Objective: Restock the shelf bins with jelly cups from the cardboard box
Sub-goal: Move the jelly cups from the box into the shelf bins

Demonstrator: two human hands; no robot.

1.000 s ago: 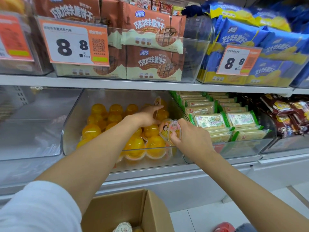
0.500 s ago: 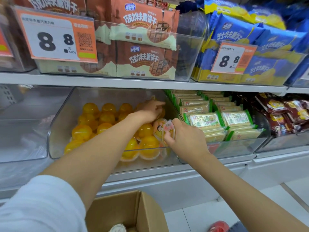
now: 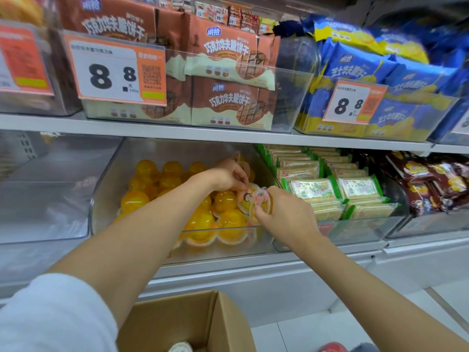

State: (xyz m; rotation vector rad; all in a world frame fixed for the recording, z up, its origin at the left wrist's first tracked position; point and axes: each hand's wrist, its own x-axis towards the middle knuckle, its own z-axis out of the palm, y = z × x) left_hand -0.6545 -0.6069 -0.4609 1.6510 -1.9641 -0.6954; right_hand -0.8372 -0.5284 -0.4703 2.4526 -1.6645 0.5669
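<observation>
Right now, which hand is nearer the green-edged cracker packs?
Right. The right hand is beside the green-edged cracker packs; the left hand is farther left, over orange jelly cups.

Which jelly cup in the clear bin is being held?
The jelly cup at front right of the bin, printed lid facing out, gripped by the right hand and pinched by the left hand; the rest lie loose.

Orange-yellow jelly cups (image 3: 229, 222), brown cardboard box (image 3: 182, 323)
</observation>
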